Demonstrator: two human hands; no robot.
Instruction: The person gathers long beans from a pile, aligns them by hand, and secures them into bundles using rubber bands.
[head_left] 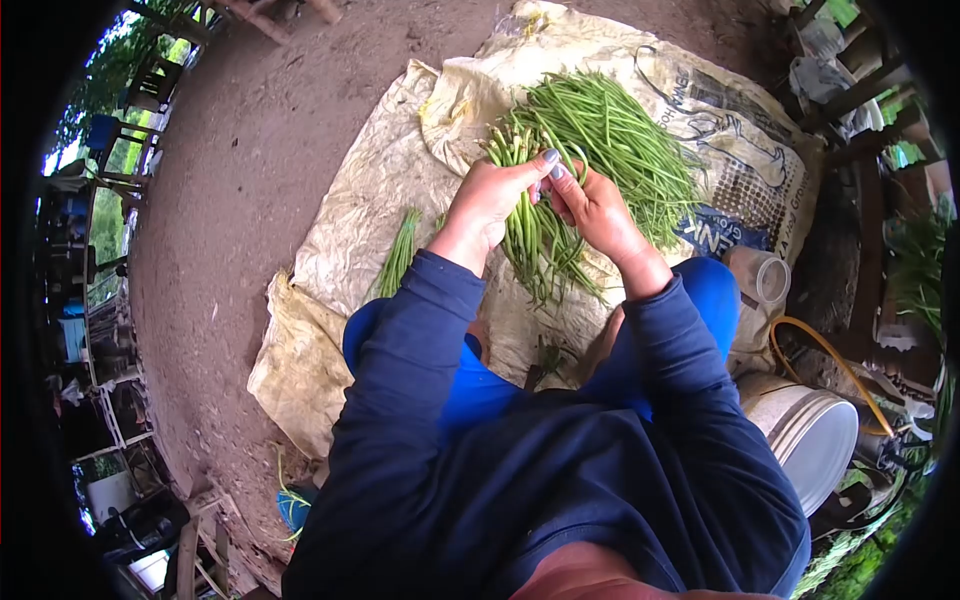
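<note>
My left hand (486, 203) is wrapped round a bunch of long green beans (535, 250), whose ends stick out above and hang down below it. Close beside it, my right hand (597, 208) pinches a thin green strand at the bunch, with its fingertips near my left thumb. Beyond my hands lies a large pile of long green beans (625, 140) on pale woven sacks (365, 185). A smaller bundle of beans (401, 252) rests on the sacks, left of my left wrist.
A clear plastic cup (771, 278) stands right of my knee. Further back at the right are a lidded bucket (815, 455) and an orange hose (835, 362). Bare soil (215, 250) borders the sacks on the left. A blue container (293, 508) sits by my left elbow.
</note>
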